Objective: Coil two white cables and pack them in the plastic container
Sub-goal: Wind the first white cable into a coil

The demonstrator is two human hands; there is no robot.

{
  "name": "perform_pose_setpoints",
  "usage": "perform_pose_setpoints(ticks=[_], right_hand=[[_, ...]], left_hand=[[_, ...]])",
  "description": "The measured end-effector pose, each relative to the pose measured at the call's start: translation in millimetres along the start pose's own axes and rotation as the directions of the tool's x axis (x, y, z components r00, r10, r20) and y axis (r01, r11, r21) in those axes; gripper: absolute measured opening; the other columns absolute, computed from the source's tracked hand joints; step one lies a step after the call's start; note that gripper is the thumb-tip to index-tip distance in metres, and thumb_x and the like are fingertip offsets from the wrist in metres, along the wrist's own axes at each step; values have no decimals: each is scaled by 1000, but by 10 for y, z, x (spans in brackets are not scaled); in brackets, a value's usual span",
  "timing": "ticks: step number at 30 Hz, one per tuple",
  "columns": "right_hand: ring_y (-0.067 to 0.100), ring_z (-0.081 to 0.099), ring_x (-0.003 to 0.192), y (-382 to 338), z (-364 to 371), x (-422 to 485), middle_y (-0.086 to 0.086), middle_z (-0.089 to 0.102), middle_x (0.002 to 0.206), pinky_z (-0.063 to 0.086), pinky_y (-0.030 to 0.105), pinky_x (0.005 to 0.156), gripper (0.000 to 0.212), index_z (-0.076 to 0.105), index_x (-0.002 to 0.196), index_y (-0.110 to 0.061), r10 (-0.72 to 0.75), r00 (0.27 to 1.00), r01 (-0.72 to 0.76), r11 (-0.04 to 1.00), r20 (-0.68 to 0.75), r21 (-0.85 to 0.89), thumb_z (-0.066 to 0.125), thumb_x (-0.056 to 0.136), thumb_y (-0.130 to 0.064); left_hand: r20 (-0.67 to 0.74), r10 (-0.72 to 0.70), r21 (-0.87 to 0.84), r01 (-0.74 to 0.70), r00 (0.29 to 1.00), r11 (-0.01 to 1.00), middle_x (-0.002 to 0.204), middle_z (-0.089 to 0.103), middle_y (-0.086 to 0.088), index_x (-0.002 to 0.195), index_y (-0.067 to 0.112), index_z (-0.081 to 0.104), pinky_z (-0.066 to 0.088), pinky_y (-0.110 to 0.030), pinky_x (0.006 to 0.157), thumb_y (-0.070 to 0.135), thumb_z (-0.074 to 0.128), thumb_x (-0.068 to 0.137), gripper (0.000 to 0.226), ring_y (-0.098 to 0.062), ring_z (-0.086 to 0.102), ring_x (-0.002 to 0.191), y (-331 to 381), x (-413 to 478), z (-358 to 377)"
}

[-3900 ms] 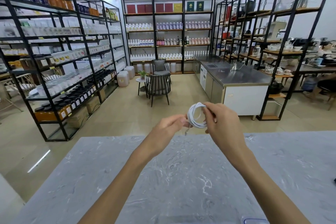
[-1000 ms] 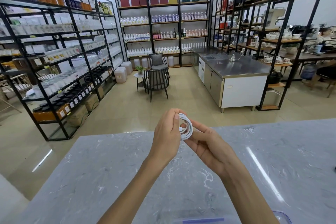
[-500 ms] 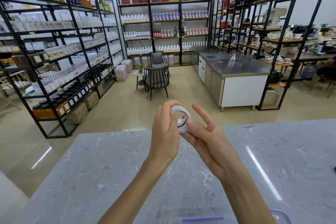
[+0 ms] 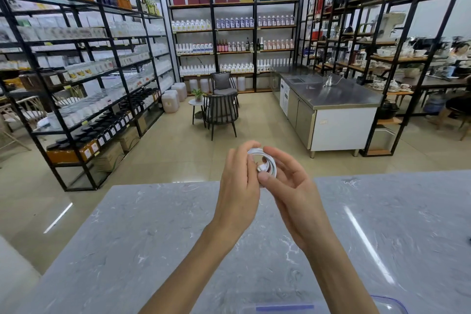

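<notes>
A white cable (image 4: 268, 162) wound into a small tight coil is held up in front of me, above the far edge of the grey marble table (image 4: 142, 242). My left hand (image 4: 238, 181) grips the coil's left side with curled fingers. My right hand (image 4: 288, 183) holds its right side, thumb and index finger curled round the loops, and a connector end shows inside the coil. The clear plastic container (image 4: 387, 306) with a blue-tinted rim peeks in at the bottom right edge. A second cable is not in view.
The marble table stretches wide on both sides of my arms. Beyond it lie a tiled floor, black shelving racks (image 4: 76, 71) stocked with bottles and jars, a dark chair (image 4: 221, 112) and a steel counter (image 4: 334, 102).
A loose, wider loop has been wound down into a small tight coil. Over the last second my right fingers curled closer round it and both hands rose slightly.
</notes>
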State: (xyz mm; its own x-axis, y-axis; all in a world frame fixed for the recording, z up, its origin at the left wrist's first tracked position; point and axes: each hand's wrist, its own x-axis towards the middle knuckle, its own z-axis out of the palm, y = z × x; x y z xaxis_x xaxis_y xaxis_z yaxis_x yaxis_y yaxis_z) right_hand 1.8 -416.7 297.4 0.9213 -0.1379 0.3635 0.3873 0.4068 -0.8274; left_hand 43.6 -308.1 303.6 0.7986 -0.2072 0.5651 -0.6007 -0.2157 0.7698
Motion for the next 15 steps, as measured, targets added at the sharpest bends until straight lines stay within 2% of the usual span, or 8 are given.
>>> perform_pose_setpoints(ticks=[3, 5, 8, 9, 11, 13, 15], right_hand=[[16, 66, 106, 0, 50, -9, 0, 69, 111, 54, 21, 82, 31, 75, 105, -27, -238, 969, 187, 892, -74, -412, 72, 84, -5], [13, 65, 104, 17, 66, -17, -5, 65, 112, 55, 23, 82, 27, 76, 100, -27, -322, 946, 252, 806, -39, -535, 70, 86, -5], [10, 63, 97, 3, 39, -18, -7, 61, 111, 50, 15, 78, 29, 72, 97, -32, -352, 935, 297, 722, 38, -625, 66, 89, -5], [12, 62, 96, -1, 22, -13, -6, 61, 111, 48, 15, 78, 28, 70, 96, -32, -342, 938, 297, 716, 54, -632, 63, 91, -5], [17, 64, 97, 8, 7, -8, 3, 65, 109, 48, 20, 81, 20, 69, 97, -25, -296, 953, 276, 775, 59, -569, 57, 95, -8], [22, 67, 101, 17, 2, -11, 9, 71, 105, 51, 24, 85, 15, 68, 98, -19, -252, 967, 245, 868, 43, -433, 54, 97, -14], [23, 69, 103, 18, 11, -19, 10, 73, 104, 54, 25, 86, 16, 68, 96, -20, -211, 977, 209, 946, 18, -248, 52, 96, -21]], left_hand=[[13, 3, -45, -3, 1000, 999, 113, 55, 4, 119, 30, 51, 48, -16, 79, 19, 35, 106, 23, -2, 56, 101, 31, 48, -52], [40, 1, -94, 3, 999, 996, 112, 56, 0, 117, 29, 51, 51, -22, 78, 20, 38, 105, 20, -9, 58, 100, 46, 78, -81], [58, 2, -100, 4, 998, 995, 108, 59, 3, 114, 29, 50, 49, -23, 77, 20, 37, 106, 18, -13, 59, 98, 54, 87, -96], [50, 3, -86, 2, 999, 996, 105, 60, 6, 114, 29, 50, 48, -24, 78, 21, 36, 106, 18, -12, 59, 96, 48, 89, -101], [33, 1, -70, 1, 999, 998, 100, 60, 10, 112, 28, 52, 47, -25, 76, 22, 35, 106, 19, -10, 58, 90, 29, 101, -122], [38, -4, -99, 7, 999, 995, 94, 61, 14, 111, 27, 53, 45, -22, 70, 23, 34, 107, 19, -6, 58, 82, 18, 111, -129], [69, -22, -183, 35, 997, 983, 87, 63, 10, 111, 24, 53, 43, -19, 61, 22, 34, 107, 19, -5, 58, 71, 37, 109, -127]])
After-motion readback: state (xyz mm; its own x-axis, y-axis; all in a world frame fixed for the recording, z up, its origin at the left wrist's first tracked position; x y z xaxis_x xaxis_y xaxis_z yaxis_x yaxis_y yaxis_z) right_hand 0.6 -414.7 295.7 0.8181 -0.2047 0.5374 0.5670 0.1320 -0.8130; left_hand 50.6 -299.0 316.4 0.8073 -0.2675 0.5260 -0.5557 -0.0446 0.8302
